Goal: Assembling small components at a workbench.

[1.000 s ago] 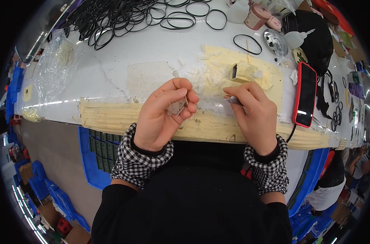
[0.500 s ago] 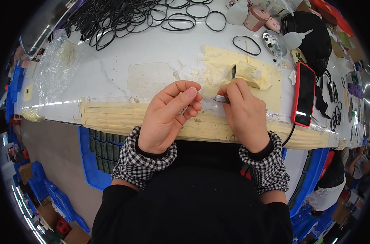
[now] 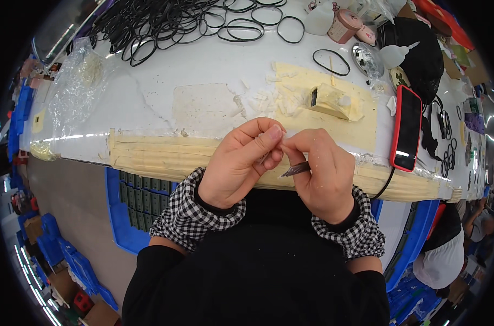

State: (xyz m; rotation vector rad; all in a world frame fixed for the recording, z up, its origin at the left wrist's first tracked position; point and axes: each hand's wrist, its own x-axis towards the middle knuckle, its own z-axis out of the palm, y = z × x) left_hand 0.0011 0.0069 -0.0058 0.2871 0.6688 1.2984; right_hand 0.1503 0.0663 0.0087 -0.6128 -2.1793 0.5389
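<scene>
Above the table's padded front edge my two hands meet at their fingertips. My left hand (image 3: 233,165) is closed, thumb pressed to the forefinger; a small pale bit seems to show between its fingers, too small to name. My right hand (image 3: 328,171) is also closed, its thumb and forefinger pinching at the left fingertips. Tucked in its curled fingers is a dark, narrow blade-like tool (image 3: 297,169), its tip pointing left. Just beyond the hands, a yellow taped block (image 3: 334,102) with a dark end slot rests on a yellow sheet (image 3: 361,130) among pale scraps (image 3: 263,102).
Black rubber rings (image 3: 149,24) are heaped at the far left, with a single ring (image 3: 331,62) nearer. A red-cased phone (image 3: 406,127) with a cable lies at right. Clear plastic wrap (image 3: 78,81) sits at left. Blue crates (image 3: 114,212) flank my lap below the table.
Both hands have come together, the left moving right and the right moving down from beside the yellow block. The blade-like tool has shifted back into the right hand's curled fingers.
</scene>
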